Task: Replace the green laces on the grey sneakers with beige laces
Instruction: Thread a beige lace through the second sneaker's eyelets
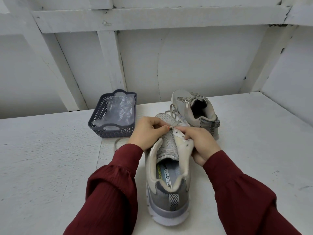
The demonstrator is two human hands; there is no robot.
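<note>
White desk (50, 158) under me: my left fingers (160, 127) pinch the lace (176, 124) tip at the near sneaker (167, 184), right fingers (188, 130) curl around its eyelet flap.

A dark basket on a white table by a white wall

The basket (116, 133) is dark blue-grey, with lots of little holes in its sides and a handle hole at each end. It sits on the far left part of the table (47, 163). Inside it lies a see-through plastic bag (118, 109), all crumpled. The table is painted white and looks rough, with small dark specks and a thin line down it. Behind it stands the wall (203, 65), also white. White wooden beams (108, 61) run up, across and slanted on the wall, with chipped paint in spots.
</note>
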